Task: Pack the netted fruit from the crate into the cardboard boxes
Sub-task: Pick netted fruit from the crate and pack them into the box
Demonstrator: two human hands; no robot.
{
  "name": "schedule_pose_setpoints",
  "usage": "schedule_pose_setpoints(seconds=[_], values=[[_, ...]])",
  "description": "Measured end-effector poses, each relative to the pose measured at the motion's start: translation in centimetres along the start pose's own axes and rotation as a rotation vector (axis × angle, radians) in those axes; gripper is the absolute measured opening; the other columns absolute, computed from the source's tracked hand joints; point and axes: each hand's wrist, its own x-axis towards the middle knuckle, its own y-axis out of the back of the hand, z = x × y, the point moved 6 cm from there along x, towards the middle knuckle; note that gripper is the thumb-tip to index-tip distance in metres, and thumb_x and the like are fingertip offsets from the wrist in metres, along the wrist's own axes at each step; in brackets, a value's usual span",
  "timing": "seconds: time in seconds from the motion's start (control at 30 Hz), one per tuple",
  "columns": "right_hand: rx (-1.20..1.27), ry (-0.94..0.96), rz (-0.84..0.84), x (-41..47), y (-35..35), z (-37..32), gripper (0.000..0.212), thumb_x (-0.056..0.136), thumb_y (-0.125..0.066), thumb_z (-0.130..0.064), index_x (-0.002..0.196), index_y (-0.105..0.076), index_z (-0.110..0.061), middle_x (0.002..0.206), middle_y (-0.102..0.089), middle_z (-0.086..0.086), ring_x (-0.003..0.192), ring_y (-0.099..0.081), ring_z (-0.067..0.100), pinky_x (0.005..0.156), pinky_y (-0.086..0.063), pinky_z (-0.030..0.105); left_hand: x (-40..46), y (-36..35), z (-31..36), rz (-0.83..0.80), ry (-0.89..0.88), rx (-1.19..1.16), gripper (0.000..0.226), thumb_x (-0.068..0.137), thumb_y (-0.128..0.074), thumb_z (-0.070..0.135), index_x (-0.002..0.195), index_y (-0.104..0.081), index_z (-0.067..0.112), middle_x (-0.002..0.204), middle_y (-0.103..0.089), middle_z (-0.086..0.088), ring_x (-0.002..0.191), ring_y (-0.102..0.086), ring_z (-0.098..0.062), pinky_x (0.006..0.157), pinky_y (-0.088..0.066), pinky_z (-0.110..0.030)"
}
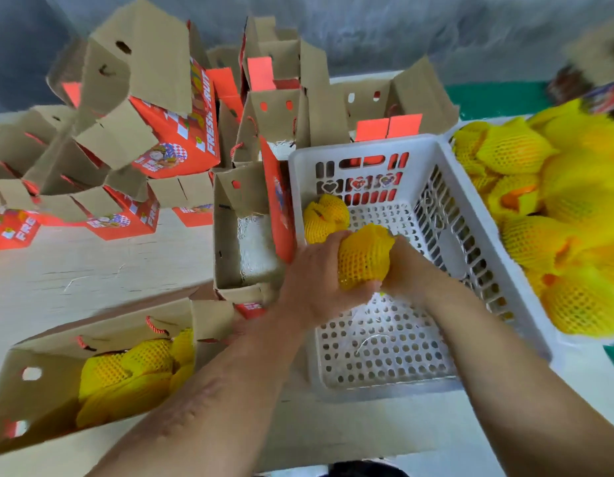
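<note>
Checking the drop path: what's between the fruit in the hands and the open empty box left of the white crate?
In the head view, the left hand and the white crate's left wall lie between the held netted fruit and the empty cardboard box.

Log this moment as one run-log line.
left hand: grips netted fruit | right hand: grips same fruit | over white crate | open box: no fruit

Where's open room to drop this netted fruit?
Open box left of the white crate holds only padding. Bare tabletop between it and the part-filled box. Stacked empty boxes crowd the back; full crate right.
</note>
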Motion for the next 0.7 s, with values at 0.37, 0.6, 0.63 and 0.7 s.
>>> schedule_pose_setpoints(seconds=[0.37,0.6,0.63,0.7], values=[[0.358,0.103,0.669,-13.4,-5.3,-15.7,0.091,0.069,-0.093,-0.036,0.145,-0.048,-0.013,0.134,-0.056,0.011,0.122,-0.054,0.030,0.102,-0.045,0.049,-14.3,9.7,-6.7,0.106,0.180,-0.976,0.060,0.089,-0.054,0.063,0.136,-0.056,0.026,0.123,-0.070,0.021,0.118,-0.063,0.002,0.094,-0.045,-0.011],[0.408,0.183,0.678,-13.7,-13.8,-26.5,0.080,0.069,-0.088,-0.041,0.138,-0.049,-0.029,0.123,-0.056,-0.008,0.118,-0.054,0.017,0.096,-0.047,0.040,-22.5,15.9,-16.0,0.099,0.423,-1.259,0.074,0.074,-0.073,0.061,0.127,-0.058,0.012,0.088,-0.069,-0.010,0.069,-0.064,-0.021,0.063,-0.054,-0.033],[0.435,0.196,0.648,-13.3,-15.1,-27.5,0.076,0.070,-0.087,-0.042,0.136,-0.049,-0.032,0.121,-0.055,-0.012,0.117,-0.054,0.013,0.095,-0.045,0.036,-23.6,16.6,-17.4,0.092,0.443,-1.293,0.071,0.075,-0.074,0.058,0.126,-0.059,0.011,0.088,-0.069,-0.011,0.069,-0.064,-0.021,0.065,-0.054,-0.034],[0.547,0.154,0.541,-12.1,-17.6,-28.8,0.068,0.071,-0.082,-0.045,0.131,-0.050,-0.036,0.118,-0.059,-0.013,0.113,-0.058,0.012,0.092,-0.047,0.030,-25.6,18.1,-20.5,0.140,0.553,-1.382,0.065,0.074,-0.078,0.051,0.125,-0.063,0.014,0.094,-0.071,-0.011,0.071,-0.067,-0.022,0.067,-0.057,-0.035]])
